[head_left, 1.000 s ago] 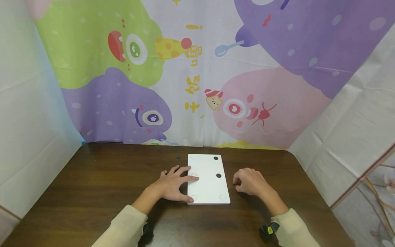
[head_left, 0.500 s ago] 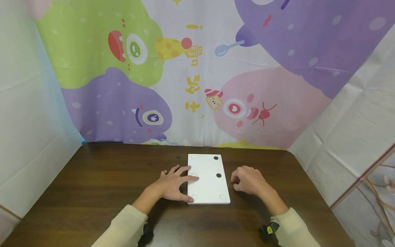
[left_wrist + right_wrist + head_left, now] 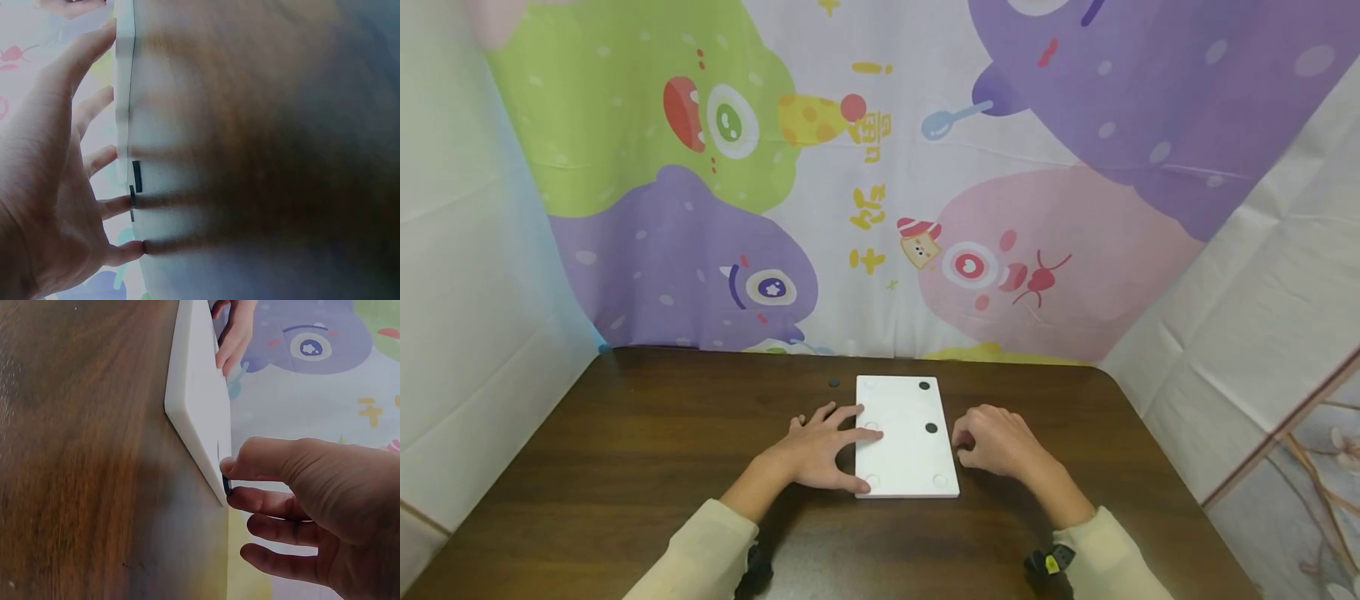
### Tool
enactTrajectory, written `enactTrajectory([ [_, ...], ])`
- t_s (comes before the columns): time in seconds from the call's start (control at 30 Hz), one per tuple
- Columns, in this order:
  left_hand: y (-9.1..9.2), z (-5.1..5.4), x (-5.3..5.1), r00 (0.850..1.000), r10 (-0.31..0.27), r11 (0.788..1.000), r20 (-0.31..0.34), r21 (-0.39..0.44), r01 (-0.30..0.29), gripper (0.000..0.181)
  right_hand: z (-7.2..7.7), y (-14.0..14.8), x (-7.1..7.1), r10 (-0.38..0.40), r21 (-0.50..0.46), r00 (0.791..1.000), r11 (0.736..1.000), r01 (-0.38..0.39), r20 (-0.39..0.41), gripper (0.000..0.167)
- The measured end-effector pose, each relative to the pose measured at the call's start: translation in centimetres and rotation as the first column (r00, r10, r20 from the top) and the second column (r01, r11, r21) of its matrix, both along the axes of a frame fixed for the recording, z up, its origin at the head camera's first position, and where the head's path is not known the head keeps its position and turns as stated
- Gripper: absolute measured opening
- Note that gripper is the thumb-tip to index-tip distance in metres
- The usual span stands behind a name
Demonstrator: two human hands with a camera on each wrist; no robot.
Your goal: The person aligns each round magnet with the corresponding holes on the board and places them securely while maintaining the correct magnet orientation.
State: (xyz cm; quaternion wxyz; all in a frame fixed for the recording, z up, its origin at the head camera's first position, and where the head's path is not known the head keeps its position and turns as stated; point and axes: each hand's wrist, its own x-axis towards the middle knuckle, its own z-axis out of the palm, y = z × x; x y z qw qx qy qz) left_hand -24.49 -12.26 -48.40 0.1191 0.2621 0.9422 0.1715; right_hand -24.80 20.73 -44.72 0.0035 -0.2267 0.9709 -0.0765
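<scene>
A white rectangular board (image 3: 902, 450) lies flat on the table, with round recesses and two black discs (image 3: 931, 427) set along its right side. My left hand (image 3: 820, 450) is spread over its left edge, thumb and fingertips touching it; the left wrist view shows the same hand (image 3: 69, 169) beside the board's edge (image 3: 125, 75). Just off the right edge is my right hand (image 3: 1003, 442). In the right wrist view that hand (image 3: 306, 506) pinches a small dark disc (image 3: 226, 484) between thumb and index finger, close to the board (image 3: 200, 387).
Another black disc (image 3: 834, 382) lies on the brown table (image 3: 662, 433), left of the board's far end. A cloth with cartoon figures (image 3: 887, 317) hangs behind the table's far edge, and pale cloths stand at both sides.
My right hand has moved left, closer to the board's right edge. The left hand has stayed in its place on the board.
</scene>
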Motion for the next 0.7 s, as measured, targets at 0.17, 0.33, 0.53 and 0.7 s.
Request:
enactTrajectory([
  [0.17,0.0,-0.1,0.0,1.0,-0.002,1.0,0.0,0.004,0.002,0.087,0.0,-0.4,0.2,0.012,-0.011,1.0,1.0,-0.012,0.006,0.011],
  [0.33,0.0,0.0,0.0,1.0,-0.001,1.0,-0.003,0.007,0.001,0.087,0.0,-0.7,0.3,0.029,-0.023,0.999,0.999,-0.029,0.015,0.009],
  [0.53,0.1,-0.1,0.0,1.0,-0.004,1.0,-0.006,0.005,0.004,0.086,0.0,-1.0,0.4,0.045,-0.019,0.999,0.999,-0.045,0.014,0.009],
  [0.7,0.1,-0.1,0.1,1.0,-0.005,1.0,-0.005,0.009,0.005,0.086,0.0,-1.2,0.5,0.067,-0.026,0.998,0.997,-0.066,0.018,0.009],
])
